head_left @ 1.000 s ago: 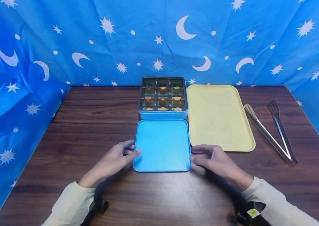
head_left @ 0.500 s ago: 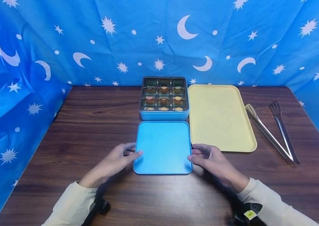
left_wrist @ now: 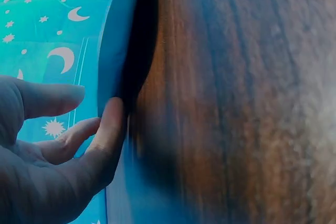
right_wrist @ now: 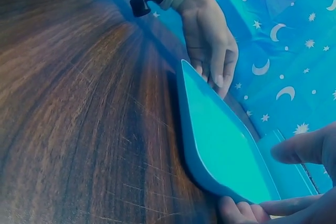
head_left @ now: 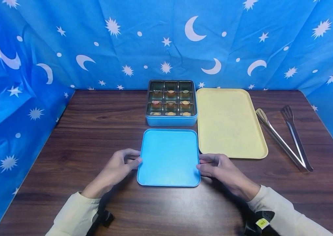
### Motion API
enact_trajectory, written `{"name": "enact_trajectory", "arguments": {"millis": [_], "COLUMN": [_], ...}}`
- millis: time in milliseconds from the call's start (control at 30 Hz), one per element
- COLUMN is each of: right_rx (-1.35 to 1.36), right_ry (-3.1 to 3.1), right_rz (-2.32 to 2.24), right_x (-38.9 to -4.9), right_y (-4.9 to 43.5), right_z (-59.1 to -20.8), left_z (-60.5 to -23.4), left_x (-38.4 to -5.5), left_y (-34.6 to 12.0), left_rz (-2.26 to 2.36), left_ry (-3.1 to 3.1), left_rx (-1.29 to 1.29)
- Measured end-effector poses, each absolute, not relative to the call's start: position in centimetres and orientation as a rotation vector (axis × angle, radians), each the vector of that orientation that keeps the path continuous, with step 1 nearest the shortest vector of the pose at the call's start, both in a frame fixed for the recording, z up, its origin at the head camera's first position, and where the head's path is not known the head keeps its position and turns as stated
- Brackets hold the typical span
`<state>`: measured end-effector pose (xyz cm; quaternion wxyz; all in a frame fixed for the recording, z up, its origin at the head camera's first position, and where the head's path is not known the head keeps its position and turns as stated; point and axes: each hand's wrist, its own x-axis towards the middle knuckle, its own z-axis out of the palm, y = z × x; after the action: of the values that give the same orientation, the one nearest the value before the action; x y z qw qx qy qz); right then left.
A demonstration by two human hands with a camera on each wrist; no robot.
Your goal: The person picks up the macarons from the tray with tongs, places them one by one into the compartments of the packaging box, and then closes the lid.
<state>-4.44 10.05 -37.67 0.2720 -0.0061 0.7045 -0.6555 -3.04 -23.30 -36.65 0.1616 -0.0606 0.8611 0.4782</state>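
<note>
A light-blue square tin lid (head_left: 168,158) is close over the wooden table in the head view, in front of the matching tin. At its left edge my left hand (head_left: 118,168) holds the side, thumb tip at the rim and fingers along the wall. My right hand (head_left: 224,170) grips the opposite edge, thumb over the rim. In the right wrist view the lid (right_wrist: 223,140) shows its raised rim, with a dark shadow beside it and the right fingertips (right_wrist: 244,209) against its near corner. The left fingers (left_wrist: 109,124) meet the lid's wall in the left wrist view.
The blue tin (head_left: 171,121) behind the lid has a divided insert with small wrapped pieces in its compartments. A yellow tray (head_left: 229,123) lies to the right. Metal tongs (head_left: 290,147) rest spread beyond it. A star-and-moon curtain (head_left: 166,42) hangs around the table's back and sides.
Both hands have brought the lid a little toward me, widening the gap to the tin. The left thumb has drawn back from the lid's surface to its rim.
</note>
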Motion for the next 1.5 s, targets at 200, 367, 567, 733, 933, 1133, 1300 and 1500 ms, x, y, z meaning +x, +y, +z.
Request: {"name": "enact_trajectory", "arguments": {"millis": [200,367,567,733,933,1133,1300,1500], "right_rx": [-0.003,0.107,0.116,0.106,0.075,0.023,-0.002,-0.073], "right_ry": [1.797,1.784,1.777,1.79,1.89,1.964,1.984,2.128], "right_rz": [-1.823,-1.831,-1.851,-1.901,-1.892,-1.905,-1.939,-1.891], "right_x": [-4.3,-4.4,-4.4,-4.7,-5.5,-6.5,-7.6,-9.3], "right_y": [10.1,9.8,9.5,9.5,9.9,10.7,11.2,11.8], "right_z": [-37.6,-37.4,-37.5,-37.6,-36.9,-35.6,-34.2,-32.3], "left_z": [-37.0,-37.2,-36.8,-36.3,-35.0,-33.3,-32.0,-30.6], "left_x": [-3.1,-3.1,-2.8,-2.5,-2.5,-3.2,-4.2,-6.0], "left_y": [-23.6,-23.6,-23.7,-23.8,-23.7,-23.3,-22.7,-21.9], "left_rz": [1.45,1.502,1.557,1.577,1.648,1.617,1.606,1.623], "left_ry": [2.455,2.439,2.407,2.393,2.379,2.437,2.518,2.575], "left_rx": [-0.217,-0.245,-0.274,-0.27,-0.228,-0.172,-0.144,-0.121]}}
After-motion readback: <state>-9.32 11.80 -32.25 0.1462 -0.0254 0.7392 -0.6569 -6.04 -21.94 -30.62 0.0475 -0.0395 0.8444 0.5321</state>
